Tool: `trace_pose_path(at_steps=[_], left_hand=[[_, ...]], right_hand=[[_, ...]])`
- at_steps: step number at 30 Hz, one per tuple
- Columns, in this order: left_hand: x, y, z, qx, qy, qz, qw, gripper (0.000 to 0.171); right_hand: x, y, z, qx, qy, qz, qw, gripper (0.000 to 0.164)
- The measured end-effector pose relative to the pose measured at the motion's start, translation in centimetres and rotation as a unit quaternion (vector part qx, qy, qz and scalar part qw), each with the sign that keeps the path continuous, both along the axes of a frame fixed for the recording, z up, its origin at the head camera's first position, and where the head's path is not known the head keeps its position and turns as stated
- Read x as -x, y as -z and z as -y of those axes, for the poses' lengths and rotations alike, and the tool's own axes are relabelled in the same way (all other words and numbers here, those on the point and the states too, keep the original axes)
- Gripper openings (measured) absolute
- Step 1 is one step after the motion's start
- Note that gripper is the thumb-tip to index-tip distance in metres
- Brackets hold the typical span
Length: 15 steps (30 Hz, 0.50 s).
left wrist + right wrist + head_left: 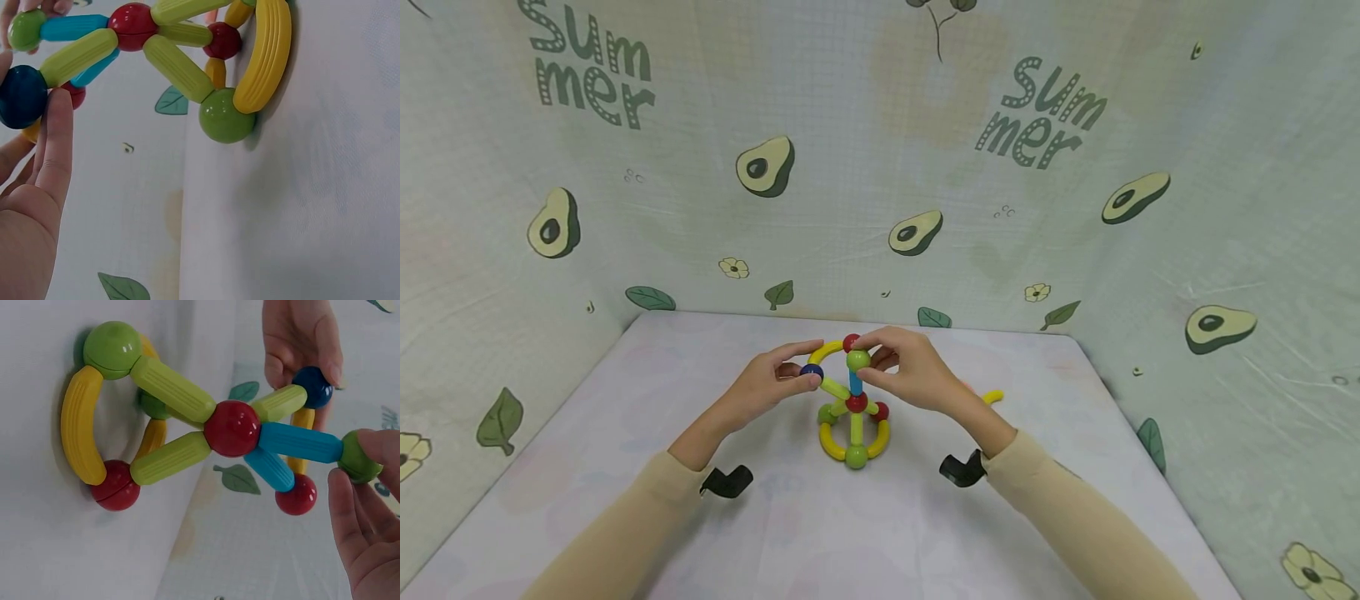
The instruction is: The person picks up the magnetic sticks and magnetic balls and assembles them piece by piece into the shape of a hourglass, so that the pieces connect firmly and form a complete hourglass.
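A ball-and-stick construction toy stands on the table between both hands. Its base is a ring of yellow curved rods (269, 56) joined by two green balls and a red one. Light green rods (175, 390) rise from there to a central red ball (232, 428). My left hand (752, 392) pinches a dark blue ball (22, 97) at the end of an upper light green rod. With thumb and fingers, my right hand (913, 371) pinches a green ball (356, 456) on a blue rod (301, 442). An upper yellow curved rod (825, 351) links the dark blue ball to another red ball (295, 494).
Behind the right forearm, a yellow piece (993, 397) lies on the table (850, 533), partly hidden. Black wrist mounts (727, 482) stick out at both cuffs. A printed cloth (842, 192) with avocados and leaves encloses the table at the back and sides.
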<state>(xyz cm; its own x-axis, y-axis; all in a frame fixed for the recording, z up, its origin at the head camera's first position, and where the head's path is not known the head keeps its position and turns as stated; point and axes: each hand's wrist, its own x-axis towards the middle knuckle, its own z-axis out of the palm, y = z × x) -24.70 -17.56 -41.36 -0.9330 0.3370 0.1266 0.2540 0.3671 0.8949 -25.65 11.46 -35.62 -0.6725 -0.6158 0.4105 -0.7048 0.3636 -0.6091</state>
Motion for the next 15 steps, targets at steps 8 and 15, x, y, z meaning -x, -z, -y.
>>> trace_pose_path(at_steps=[8, 15], left_hand=[[-0.34, -0.2, -0.29, 0.0, -0.013, 0.007, 0.9999, 0.069], [-0.55, -0.29, -0.57, 0.001, -0.023, 0.007, 0.9997, 0.071]], right_hand=[[0.17, 0.12, 0.08, -0.006, 0.01, 0.007, 1.0, 0.037], [0.52, 0.32, 0.09, -0.009, 0.013, 0.012, 1.0, 0.037]])
